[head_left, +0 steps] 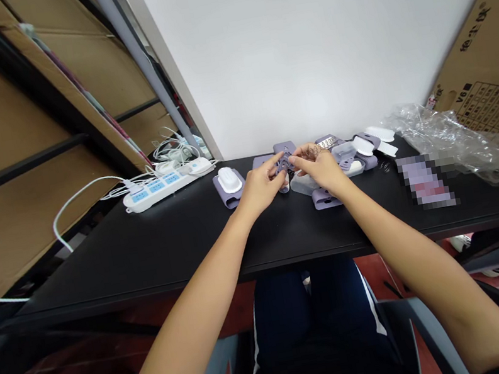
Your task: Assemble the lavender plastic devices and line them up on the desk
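The left hand and the right hand meet over the table, fingers of both pinched on a small purple part held between them. A clear tray and a purple case lie close by the right hand. Just beyond the left is a white-topped case; farther out, a power strip on one side and crumpled plastic on the other.
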A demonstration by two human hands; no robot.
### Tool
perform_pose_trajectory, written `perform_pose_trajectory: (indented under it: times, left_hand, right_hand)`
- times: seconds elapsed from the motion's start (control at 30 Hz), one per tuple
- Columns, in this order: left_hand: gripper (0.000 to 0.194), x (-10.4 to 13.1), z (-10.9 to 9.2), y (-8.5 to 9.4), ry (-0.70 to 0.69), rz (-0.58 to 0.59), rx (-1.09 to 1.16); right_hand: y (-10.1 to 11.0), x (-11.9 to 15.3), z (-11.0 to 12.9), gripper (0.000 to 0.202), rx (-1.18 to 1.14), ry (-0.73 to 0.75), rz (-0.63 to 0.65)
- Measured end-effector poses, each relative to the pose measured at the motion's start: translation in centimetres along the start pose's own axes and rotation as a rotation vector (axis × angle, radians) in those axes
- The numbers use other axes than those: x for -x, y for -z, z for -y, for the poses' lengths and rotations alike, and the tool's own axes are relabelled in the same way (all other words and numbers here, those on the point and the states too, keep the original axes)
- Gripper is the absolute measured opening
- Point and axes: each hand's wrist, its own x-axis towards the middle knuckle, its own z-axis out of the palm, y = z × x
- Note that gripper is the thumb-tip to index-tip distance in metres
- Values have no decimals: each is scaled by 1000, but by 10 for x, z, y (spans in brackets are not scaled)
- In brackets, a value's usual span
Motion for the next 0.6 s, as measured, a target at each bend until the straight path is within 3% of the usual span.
perform_pose_trajectory:
  times: [0.6]
  left_hand:
    - [60, -2, 2, 0, 34, -32, 52]
  right_hand:
    - [0, -1, -2, 39, 25, 16, -12]
